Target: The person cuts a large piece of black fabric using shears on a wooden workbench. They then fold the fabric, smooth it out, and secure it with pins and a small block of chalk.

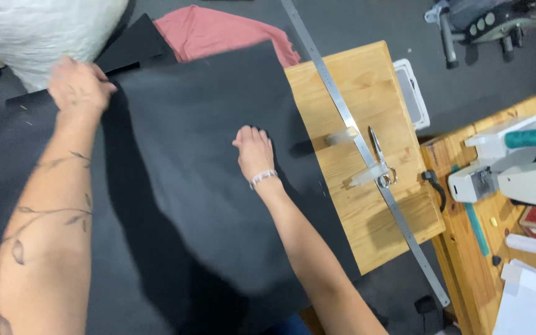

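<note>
A large sheet of black fabric (200, 186) lies spread over a wooden table (373, 93). My left hand (79, 87) grips the sheet's far left corner, fingers closed on its edge. Further right, my right hand (254, 152) presses flat on the middle of the fabric, fingers together and pointing away from me. A beaded bracelet (263, 178) circles my right wrist.
A long metal ruler (355, 133) runs diagonally across the table, with scissors (381, 158) lying on it. Pink cloth (218, 31) sits beyond the black sheet, a white plastic bundle (38, 31) at top left. A sewing machine (522, 167) stands on a second table at right.
</note>
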